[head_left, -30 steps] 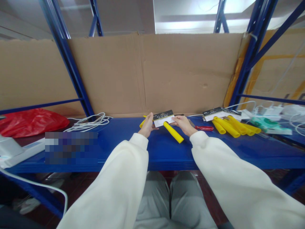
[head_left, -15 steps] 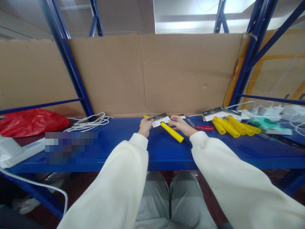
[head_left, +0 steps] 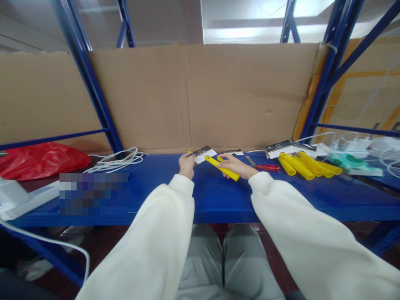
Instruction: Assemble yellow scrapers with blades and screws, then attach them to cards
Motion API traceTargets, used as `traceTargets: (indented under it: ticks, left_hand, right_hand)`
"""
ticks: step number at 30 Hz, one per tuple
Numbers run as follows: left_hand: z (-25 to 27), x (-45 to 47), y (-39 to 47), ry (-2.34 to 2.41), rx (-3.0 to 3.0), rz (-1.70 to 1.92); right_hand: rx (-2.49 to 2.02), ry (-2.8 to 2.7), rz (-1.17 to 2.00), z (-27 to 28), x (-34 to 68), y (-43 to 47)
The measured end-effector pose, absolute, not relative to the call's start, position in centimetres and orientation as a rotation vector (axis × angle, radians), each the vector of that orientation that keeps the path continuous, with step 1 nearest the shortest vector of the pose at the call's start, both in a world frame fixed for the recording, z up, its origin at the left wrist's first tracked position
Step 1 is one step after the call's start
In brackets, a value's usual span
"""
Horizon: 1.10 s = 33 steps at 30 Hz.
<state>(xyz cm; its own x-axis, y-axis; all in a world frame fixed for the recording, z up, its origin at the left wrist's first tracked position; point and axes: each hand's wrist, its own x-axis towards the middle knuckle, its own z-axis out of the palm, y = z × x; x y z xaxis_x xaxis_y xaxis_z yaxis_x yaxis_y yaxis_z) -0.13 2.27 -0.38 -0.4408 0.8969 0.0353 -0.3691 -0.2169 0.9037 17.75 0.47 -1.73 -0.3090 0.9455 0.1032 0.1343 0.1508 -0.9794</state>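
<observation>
My left hand is closed on a black-and-white card, pinching its left end above the blue tabletop. A yellow tube with an open far end slants down to the right, its upper end overlapping the card's edge. My right hand has its fingers around the middle of this tube. Whether the tube is fastened to the card I cannot tell. Behind my right hand lies another black-and-white card. Just right of that hand is a red-handled screwdriver-like tool. A bit of yellow shows behind my left hand, mostly hidden.
Several yellow tubes lie at the right beside more black-and-white cards. Farther right are a green-and-white item and white cables. On the left are a coiled white cable, a red bag and a blurred patch. Cardboard stands behind.
My right hand has moved left and closed around the yellow tube. The card and tube have shifted slightly left and up with my left hand.
</observation>
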Motion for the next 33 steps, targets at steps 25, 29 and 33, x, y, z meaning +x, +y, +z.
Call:
traceTargets:
  ticks: [25, 29, 33]
  left_hand:
    - [-0.9, -0.6, 3.0, 1.219, 0.691, 1.797]
    - [-0.9, -0.1, 2.4, 1.195, 0.758, 1.65]
    - [-0.8, 0.0, 2.1, 1.173, 0.816, 1.58]
  right_hand:
    - [-0.958, -1.7, 1.35, -1.7, 17.9, 0.3]
    - [-0.964, -1.755, 1.326, -1.7, 17.9, 0.2]
    - [-1.005, -1.803, 1.26, -1.7, 17.9, 0.1]
